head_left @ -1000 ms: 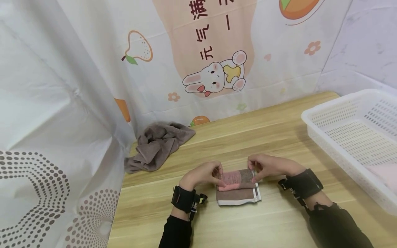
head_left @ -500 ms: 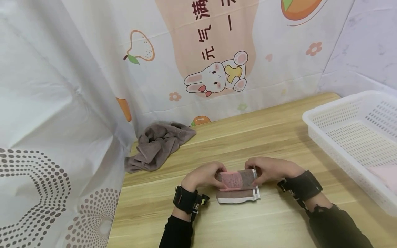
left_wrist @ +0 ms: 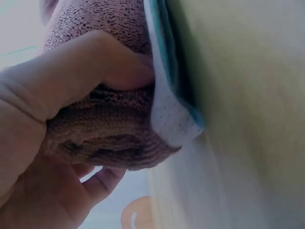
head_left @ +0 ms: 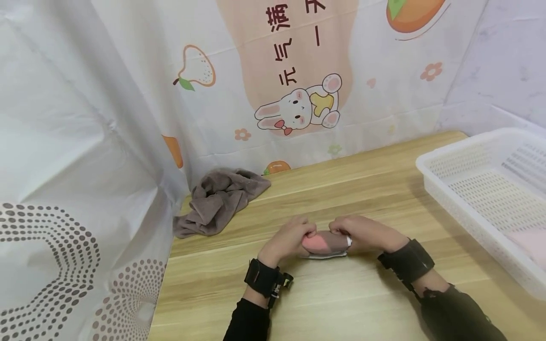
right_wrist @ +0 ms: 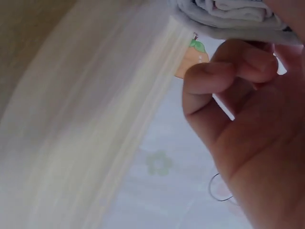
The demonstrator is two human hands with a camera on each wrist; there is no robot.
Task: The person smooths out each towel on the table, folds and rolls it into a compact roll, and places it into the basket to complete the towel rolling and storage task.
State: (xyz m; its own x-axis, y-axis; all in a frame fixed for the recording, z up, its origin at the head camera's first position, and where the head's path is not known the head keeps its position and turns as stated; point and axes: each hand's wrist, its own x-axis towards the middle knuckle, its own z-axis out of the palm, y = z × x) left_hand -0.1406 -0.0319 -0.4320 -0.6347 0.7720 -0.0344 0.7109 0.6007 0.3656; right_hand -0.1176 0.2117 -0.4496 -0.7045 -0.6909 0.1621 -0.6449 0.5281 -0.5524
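Note:
A small pink-and-brown towel, rolled into a thick bundle, is at mid-table in the head view. My left hand grips its left end and my right hand its right end. In the left wrist view, the thumb of the left hand presses into the towel, with coiled brown layers and a loose white edge showing. The right wrist view has the right hand with curled fingers under the towel's white layered end; the thumb is mostly out of sight there.
A crumpled grey-brown cloth lies at the table's back left. On the right stands a white plastic basket with something pink inside. A printed curtain hangs along the wooden table's back edge.
The towel, partly flat with a brown, white-edged flap toward me, is now rolled up with only a thin white edge below. Both hands have moved slightly closer together.

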